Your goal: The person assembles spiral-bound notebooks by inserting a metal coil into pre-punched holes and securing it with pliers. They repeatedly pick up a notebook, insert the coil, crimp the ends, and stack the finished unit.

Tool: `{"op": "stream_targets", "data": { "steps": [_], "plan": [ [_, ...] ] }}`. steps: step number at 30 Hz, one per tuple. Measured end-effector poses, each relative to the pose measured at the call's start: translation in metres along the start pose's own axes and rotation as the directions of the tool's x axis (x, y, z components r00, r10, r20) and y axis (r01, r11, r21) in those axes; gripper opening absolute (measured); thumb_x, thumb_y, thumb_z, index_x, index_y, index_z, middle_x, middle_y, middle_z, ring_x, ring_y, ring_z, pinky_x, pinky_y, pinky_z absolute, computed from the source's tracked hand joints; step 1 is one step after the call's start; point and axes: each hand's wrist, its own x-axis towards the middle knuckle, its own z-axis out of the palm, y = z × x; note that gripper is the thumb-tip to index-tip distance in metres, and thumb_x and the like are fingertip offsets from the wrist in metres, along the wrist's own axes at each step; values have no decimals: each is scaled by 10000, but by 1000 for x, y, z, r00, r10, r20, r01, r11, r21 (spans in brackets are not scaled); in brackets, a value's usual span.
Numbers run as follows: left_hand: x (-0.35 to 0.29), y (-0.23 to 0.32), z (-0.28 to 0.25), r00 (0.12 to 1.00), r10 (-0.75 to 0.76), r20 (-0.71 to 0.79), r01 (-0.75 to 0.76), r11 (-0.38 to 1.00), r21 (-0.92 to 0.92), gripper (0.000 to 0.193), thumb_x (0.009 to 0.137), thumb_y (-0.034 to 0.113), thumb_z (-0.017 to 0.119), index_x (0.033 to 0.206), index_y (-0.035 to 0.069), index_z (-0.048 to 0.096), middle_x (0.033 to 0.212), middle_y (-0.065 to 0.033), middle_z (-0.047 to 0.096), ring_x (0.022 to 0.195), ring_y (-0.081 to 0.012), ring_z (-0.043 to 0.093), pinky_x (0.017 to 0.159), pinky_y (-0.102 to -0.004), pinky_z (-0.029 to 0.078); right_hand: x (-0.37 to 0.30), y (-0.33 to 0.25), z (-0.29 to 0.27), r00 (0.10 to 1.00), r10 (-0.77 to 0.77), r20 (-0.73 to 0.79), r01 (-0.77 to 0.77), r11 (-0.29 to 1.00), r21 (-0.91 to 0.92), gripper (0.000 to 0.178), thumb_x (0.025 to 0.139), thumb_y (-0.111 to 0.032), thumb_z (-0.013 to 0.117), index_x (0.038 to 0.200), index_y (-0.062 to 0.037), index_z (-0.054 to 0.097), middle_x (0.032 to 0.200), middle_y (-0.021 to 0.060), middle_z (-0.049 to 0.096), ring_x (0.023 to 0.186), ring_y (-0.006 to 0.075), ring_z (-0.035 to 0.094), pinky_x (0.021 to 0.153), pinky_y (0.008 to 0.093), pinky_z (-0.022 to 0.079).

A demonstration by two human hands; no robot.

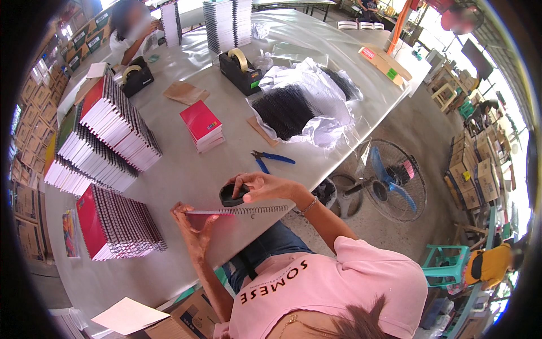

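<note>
Between the fingers and thumb of my left hand (196, 227) is a thin pink notebook (224, 213), held edge-on near the table's front edge. A spiral binding coil (262, 209) runs along its edge and sticks out to the right past it. Just above the notebook, my right hand (261, 188) has its fingers curled onto a black rounded object (230, 195), whose exact kind I cannot make out. Blue-handled cutting pliers (274, 157) lie on the table beyond my right hand.
Stacks of spiral-bound notebooks (121, 223) stand at the left. A small pile of pink-covered booklets (201, 125) lies mid-table. Black coils (285, 111) rest on crumpled white wrapping beside a tape dispenser (241, 72). A fan (389, 181) stands right of the table; another person (129, 34) sits at the far left.
</note>
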Motion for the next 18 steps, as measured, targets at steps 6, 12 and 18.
{"op": "stream_targets", "data": {
  "steps": [6,12,18],
  "plan": [
    [-2,-1,-2,1000,11,-1,-11,1000,14,655,671,320,890,1098,69,460,1121,-120,424,1149,-292,422,999,-409,357,-11,-10,-2,973,-78,216,33,978,205,521,722,-445,860,979,-33,672,1408,177,506,1363,272,397,1135,394,273],
    [-9,-11,-1,1000,-13,-28,14,1000,24,681,645,235,908,1133,41,474,1179,-156,444,1150,-349,452,1009,-414,380,-9,-34,6,996,79,49,-56,932,-357,444,715,-356,872,992,-51,707,1417,171,494,1351,261,408,1132,378,264],
    [1,6,2,1000,-17,21,18,998,-57,660,593,236,935,1048,60,490,1108,-142,457,1102,-354,465,963,-422,411,-14,-48,23,990,53,127,-33,987,-156,381,724,-258,870,985,-32,709,1353,123,525,1295,263,456,1071,367,350]
  ]
}}
